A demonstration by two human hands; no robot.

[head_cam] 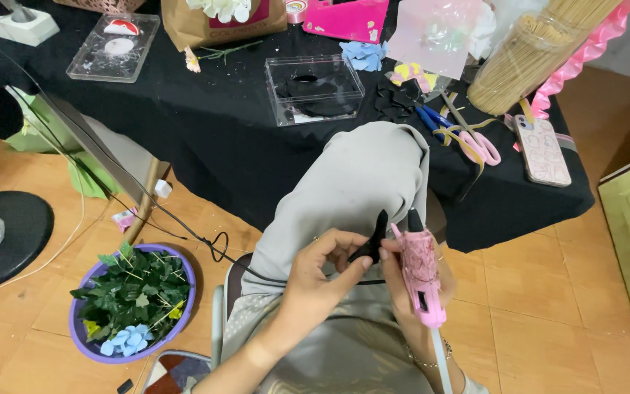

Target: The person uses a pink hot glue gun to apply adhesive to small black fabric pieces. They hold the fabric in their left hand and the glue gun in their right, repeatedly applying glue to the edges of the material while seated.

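Over my raised knee [359,190], clothed in pale grey, I have both hands working close together. My left hand [322,273] is closed in a pinch, thumb and fingertips clamped on a small black petal-shaped piece [375,237] that stands up nearly vertical between the two hands. My right hand [413,292] is wrapped shut around a pink glue gun [421,273], held upright with its dark nozzle pointing up and sitting just beside the black piece; I cannot tell whether nozzle and piece actually touch. A white cord runs down from the gun's base past my wrist.

Beyond the knee stands a table under a black cloth [205,138]. On it I see a clear plastic box [313,89] holding more black pieces, loose black cut-outs beside it, blue paper flowers [363,55], pink-handled scissors [475,142], a phone in a patterned case [542,151] and a clear container of thin wooden sticks [526,55]. On the tiled floor to my left sits a purple bowl [82,335] full of green leaves and a few blue blossoms.
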